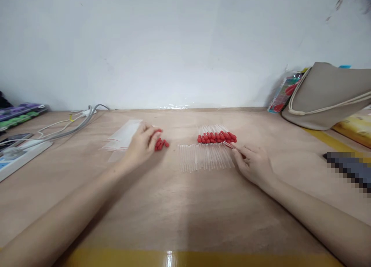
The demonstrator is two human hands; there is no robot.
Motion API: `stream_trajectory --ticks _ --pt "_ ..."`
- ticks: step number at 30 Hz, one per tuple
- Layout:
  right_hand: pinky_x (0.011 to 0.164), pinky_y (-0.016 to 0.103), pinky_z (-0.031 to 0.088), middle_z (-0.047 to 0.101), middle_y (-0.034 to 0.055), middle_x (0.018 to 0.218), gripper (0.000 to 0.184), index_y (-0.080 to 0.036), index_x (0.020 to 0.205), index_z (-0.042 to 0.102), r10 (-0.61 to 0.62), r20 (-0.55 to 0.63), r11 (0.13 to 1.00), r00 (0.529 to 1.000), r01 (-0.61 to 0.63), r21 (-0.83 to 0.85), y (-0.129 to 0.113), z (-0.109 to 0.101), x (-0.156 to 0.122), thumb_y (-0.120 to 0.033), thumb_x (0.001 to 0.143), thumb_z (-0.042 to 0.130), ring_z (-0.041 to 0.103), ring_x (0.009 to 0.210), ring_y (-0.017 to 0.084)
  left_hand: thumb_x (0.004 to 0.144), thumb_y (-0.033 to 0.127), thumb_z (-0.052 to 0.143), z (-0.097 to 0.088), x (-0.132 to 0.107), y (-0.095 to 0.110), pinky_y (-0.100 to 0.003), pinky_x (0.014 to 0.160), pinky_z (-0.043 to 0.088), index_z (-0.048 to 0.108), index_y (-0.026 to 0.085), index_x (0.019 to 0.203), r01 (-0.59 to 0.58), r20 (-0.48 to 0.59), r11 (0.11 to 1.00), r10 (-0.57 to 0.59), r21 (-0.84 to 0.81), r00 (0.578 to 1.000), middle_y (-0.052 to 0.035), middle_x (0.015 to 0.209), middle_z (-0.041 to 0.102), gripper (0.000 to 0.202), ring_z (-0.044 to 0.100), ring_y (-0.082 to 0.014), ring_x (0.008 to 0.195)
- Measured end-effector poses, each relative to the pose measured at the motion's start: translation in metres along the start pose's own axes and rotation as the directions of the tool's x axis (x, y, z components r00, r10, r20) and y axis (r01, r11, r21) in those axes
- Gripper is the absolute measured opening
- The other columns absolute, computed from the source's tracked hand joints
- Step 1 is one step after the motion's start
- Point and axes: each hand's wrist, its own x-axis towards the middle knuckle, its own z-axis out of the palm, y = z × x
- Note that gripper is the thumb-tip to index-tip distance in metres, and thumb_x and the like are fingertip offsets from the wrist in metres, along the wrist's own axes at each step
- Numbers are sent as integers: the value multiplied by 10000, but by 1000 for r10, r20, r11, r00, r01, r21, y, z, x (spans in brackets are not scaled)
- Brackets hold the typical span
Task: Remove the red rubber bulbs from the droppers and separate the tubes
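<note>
My left hand (142,144) rests on the wooden table (179,205), its fingers curled over a small pile of loose red rubber bulbs (162,144). My right hand (252,163) pinches the end of one clear glass tube (229,144) at the right edge of a row of clear tubes (204,157). Just behind that row lies a second row of tubes fitted with red bulbs (216,137).
Clear zip bags (123,138) lie left of my left hand. A power strip (20,154) with grey cables (72,124) sits at the far left. A beige bag (327,95), a colourful packet (282,94) and a yellow box (355,130) stand at the right.
</note>
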Motion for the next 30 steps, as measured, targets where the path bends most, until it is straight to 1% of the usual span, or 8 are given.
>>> stream_trajectory --ticks 3,6,10,18,21,24,27,30 --pt "598 283 381 615 43 679 262 -139 981 626 58 72 995 996 -63 75 0 7 6 -206 826 426 558 630 164 814 223 410 -12 26 -41 -341 808 440 622 136 991 251 -26 961 -250 117 968 -84 840 558 290 518 -226 913" --pt "623 289 364 623 28 669 189 -150 910 591 81 98 994 992 -88 66 -8 10 10 -220 799 454 557 616 163 782 245 436 -20 40 -76 -316 768 450 627 150 1003 443 65 886 -455 136 888 -61 837 614 307 563 -204 829" --pt "638 286 313 636 23 691 153 -169 785 595 29 105 999 994 -31 20 -15 11 11 -217 812 452 562 639 149 731 354 523 -20 42 -99 -276 682 448 608 186 1008 505 87 852 -518 136 851 -32 832 637 335 585 -175 742" --pt "635 292 274 613 26 706 196 -172 857 652 -65 125 998 990 67 -8 -17 13 8 -271 819 487 556 684 148 704 413 559 -2 31 -114 -262 661 442 618 182 873 543 151 811 -578 219 802 -42 831 659 292 598 -187 745" --pt "642 295 280 596 28 706 227 -174 862 654 -79 136 997 988 80 -2 -19 11 8 -342 817 508 540 674 147 755 430 494 -3 30 -112 -275 690 438 621 180 837 529 147 816 -567 233 810 -48 836 663 292 595 -206 779" --pt "657 300 296 590 31 725 265 -180 856 656 -76 149 997 986 76 7 -21 9 8 -409 796 537 538 691 155 787 416 454 -8 35 -99 -307 727 427 617 179 867 505 67 823 -537 260 841 -60 896 656 299 583 -227 814" --pt "667 305 307 595 42 768 291 -183 868 656 -81 157 997 984 79 24 -21 8 8 -440 783 549 543 726 166 779 396 483 -5 41 -69 -303 741 429 614 185 872 393 -5 890 -402 231 915 -49 924 648 265 574 -211 808" --pt "666 305 311 597 42 777 283 -186 872 658 -55 141 998 989 50 37 -20 8 7 -431 795 539 546 725 162 772 354 501 12 42 -27 -293 753 431 613 186 853 206 53 969 -215 135 975 -37 882 639 218 567 -193 824"
